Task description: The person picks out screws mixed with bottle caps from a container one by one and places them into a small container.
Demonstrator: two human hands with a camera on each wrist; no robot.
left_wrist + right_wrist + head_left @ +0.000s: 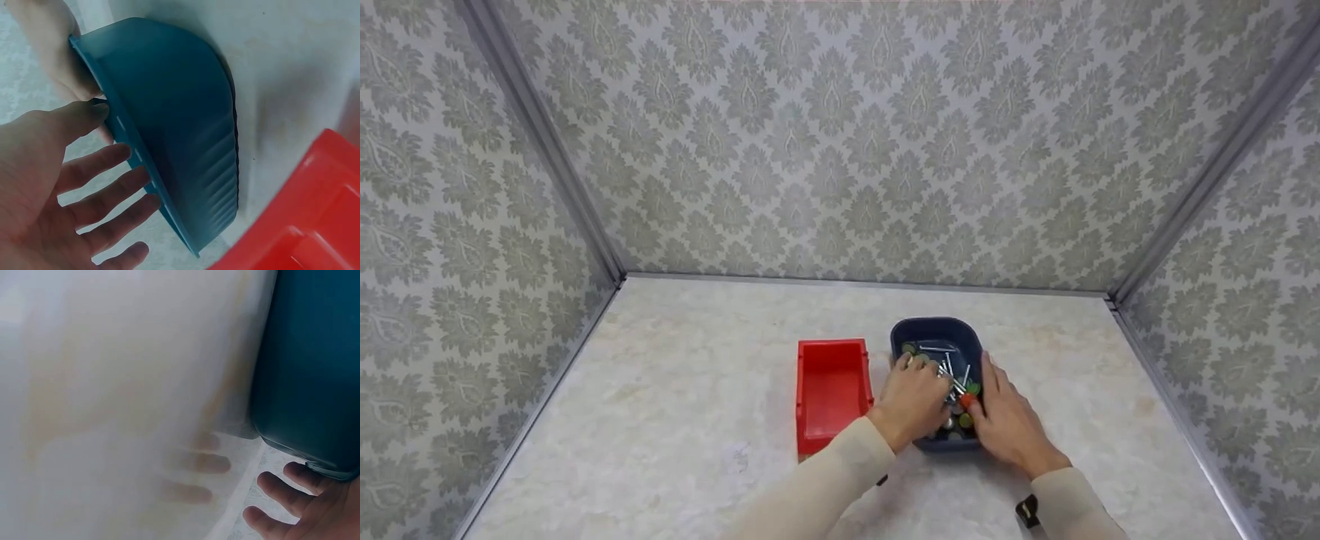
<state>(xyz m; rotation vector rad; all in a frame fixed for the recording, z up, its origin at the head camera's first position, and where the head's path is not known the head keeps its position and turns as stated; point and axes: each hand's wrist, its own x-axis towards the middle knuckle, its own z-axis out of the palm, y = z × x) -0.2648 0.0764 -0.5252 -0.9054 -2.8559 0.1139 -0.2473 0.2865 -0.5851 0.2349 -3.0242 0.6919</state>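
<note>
In the head view a dark blue bin (936, 324) holds metal screws or bolts, green and yellowish round pieces and an orange-red piece (967, 400). My left hand (913, 394) is over the bin's left side, fingers reaching inside; the left wrist view shows these fingers (107, 197) spread and relaxed at the rim of the bin (169, 101). My right hand (1014, 424) lies along the right wall, thumb beside the orange-red piece. In the right wrist view its fingers (287, 495) are extended near the bin's lower end (315, 382). The thumb's contact is unclear.
A red bin (832, 386) stands just left of the blue one, my left forearm close to its near corner; it also fills the lower right of the left wrist view (298, 225). Patterned walls (832, 150) enclose the pale tabletop (690, 375) at the back and sides.
</note>
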